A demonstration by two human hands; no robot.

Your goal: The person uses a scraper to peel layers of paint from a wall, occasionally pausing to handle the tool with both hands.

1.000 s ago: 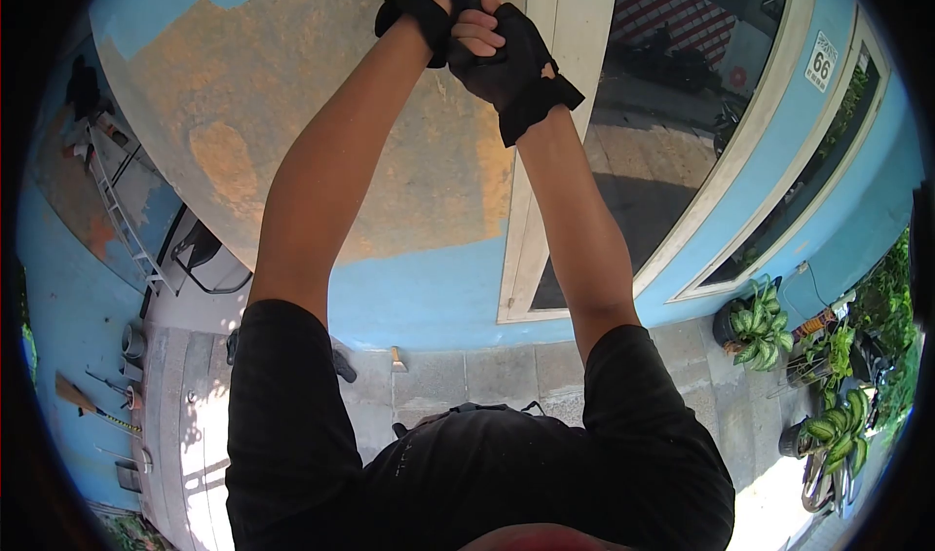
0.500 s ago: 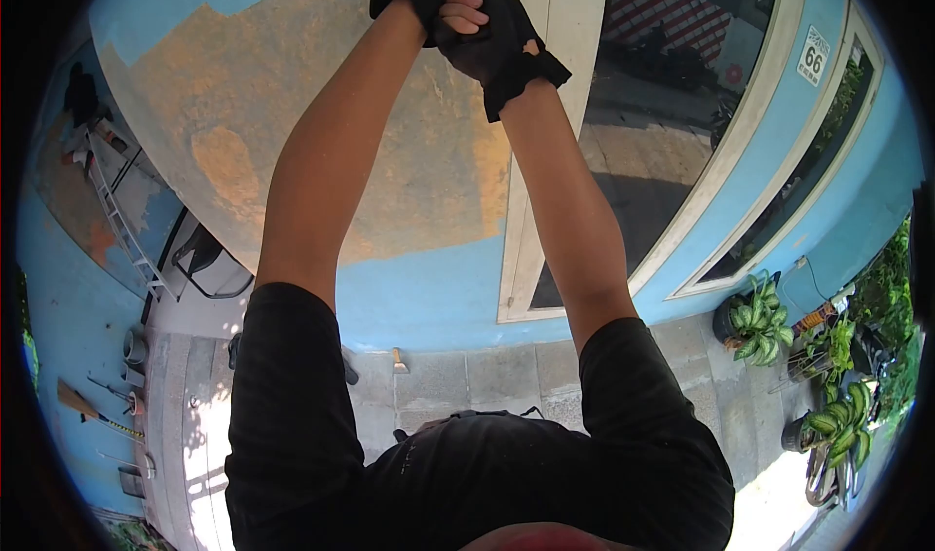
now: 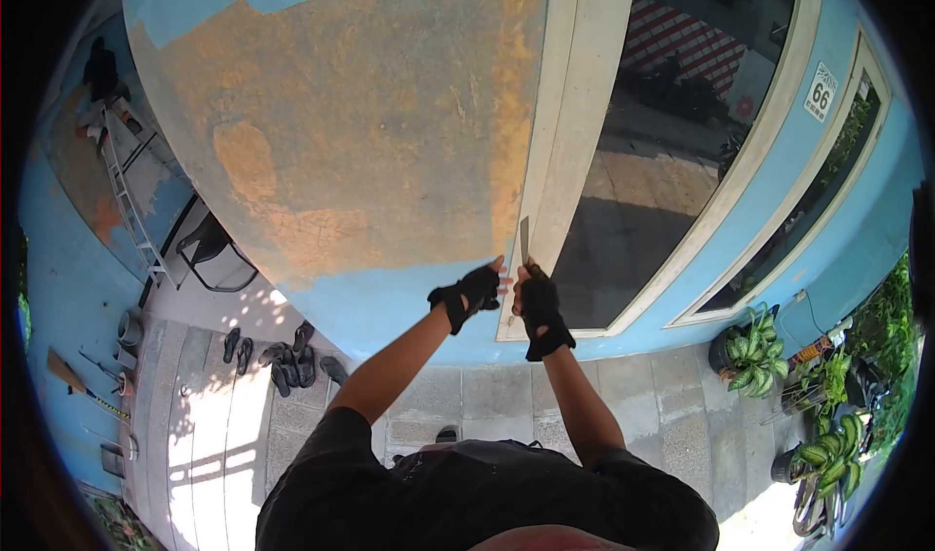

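My right hand (image 3: 539, 305), in a black fingerless glove, is closed around a scraper (image 3: 524, 231), whose narrow flat blade points up beside the white window frame (image 3: 550, 190). Its handle is mostly hidden in my fist. Just to the left, my left hand (image 3: 475, 291) wears a matching glove. Its fingers are apart and reach toward the right hand, with nothing seen in them. Both hands are low in front of the wall (image 3: 380, 132), where a large grey and orange bare patch meets the blue paint (image 3: 331, 312).
Several sandals (image 3: 292, 361) lie on the paved floor (image 3: 429, 395) at left. Behind them are a folding chair (image 3: 206, 249) and a ladder (image 3: 127, 200). A broom (image 3: 73, 376) leans at far left. Potted plants (image 3: 755, 356) stand at right, beside the large window (image 3: 662, 152).
Both hands have come down from the top of the view to the lower wall. They were clasped together and are now apart, and the scraper's blade shows above my right hand.
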